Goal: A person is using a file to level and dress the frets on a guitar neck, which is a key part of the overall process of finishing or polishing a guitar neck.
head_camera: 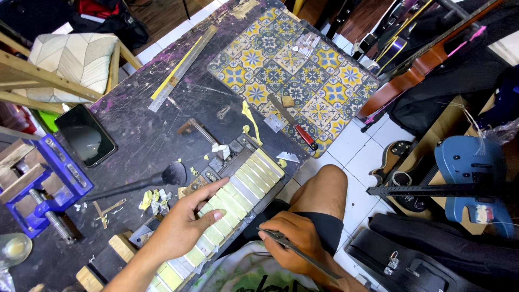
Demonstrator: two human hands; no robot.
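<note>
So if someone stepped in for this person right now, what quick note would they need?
Left hand: flat on the guitar neck, fingers spread over the taped fretboard.
Right hand: gripping a thin metal file, held off the neck, above the lap.
Neck lies along the dark workbench edge; yellowish tape covers the wood between frets.
Torn tape scraps and a brush lie beside it.
Masking looks done; the file isn't touching the frets.

A dark scuffed workbench [146, 135] carries a phone [85, 135], brush [146, 181] and taped fretboard [238, 194] (patterned mat [292, 70] too).
</note>
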